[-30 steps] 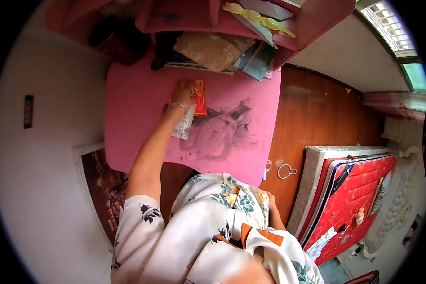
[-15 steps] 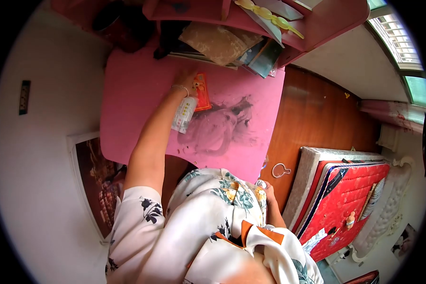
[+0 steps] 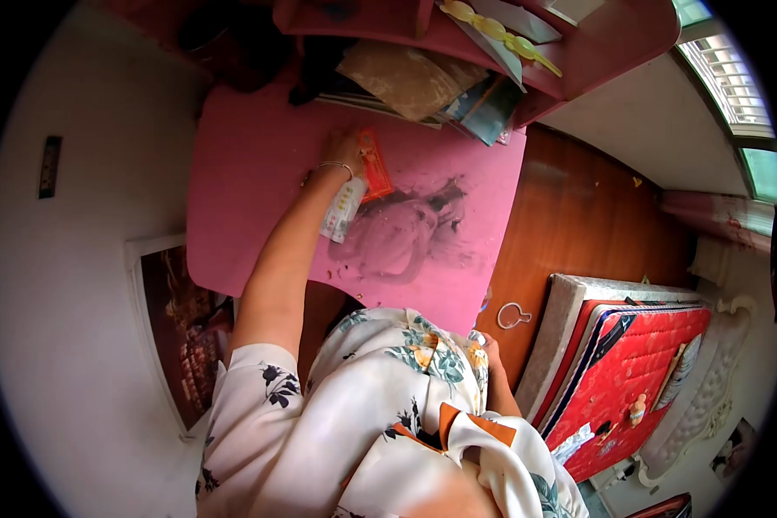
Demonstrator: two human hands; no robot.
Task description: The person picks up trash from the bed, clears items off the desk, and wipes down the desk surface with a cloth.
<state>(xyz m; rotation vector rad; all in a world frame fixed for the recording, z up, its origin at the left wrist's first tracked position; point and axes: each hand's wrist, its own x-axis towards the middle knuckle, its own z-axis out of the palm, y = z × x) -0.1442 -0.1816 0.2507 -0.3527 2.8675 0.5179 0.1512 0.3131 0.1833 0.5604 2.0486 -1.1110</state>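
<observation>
My left hand (image 3: pixel 345 148) reaches across the pink desk (image 3: pixel 250 173), a thin bracelet at its wrist. It lies beside a red-orange paper packet (image 3: pixel 375 166), close against its left edge. The fingers are dim and blurred, so their pose is unclear. A white packet with printed characters (image 3: pixel 343 212) lies on the desk just below the wrist, partly covered by it. By my right side, near the desk's front corner, my right hand (image 3: pixel 491 347) is closed around something small and whitish, mostly hidden by my clothing.
Dark smudges (image 3: pixel 406 233) mark the desk. Papers and folders (image 3: pixel 406 82) are stacked under the pink shelf (image 3: pixel 363 22), which carries a yellow strip. A framed picture (image 3: pixel 181 328) leans at left. Right, a red mattress (image 3: pixel 622 380) and a clear ring-shaped item (image 3: pixel 513 315) are near the wooden floor.
The view has shifted slightly, moving the scene a little right. The red-orange packet's upper part shows more beside my left hand. My right hand stays at my side.
</observation>
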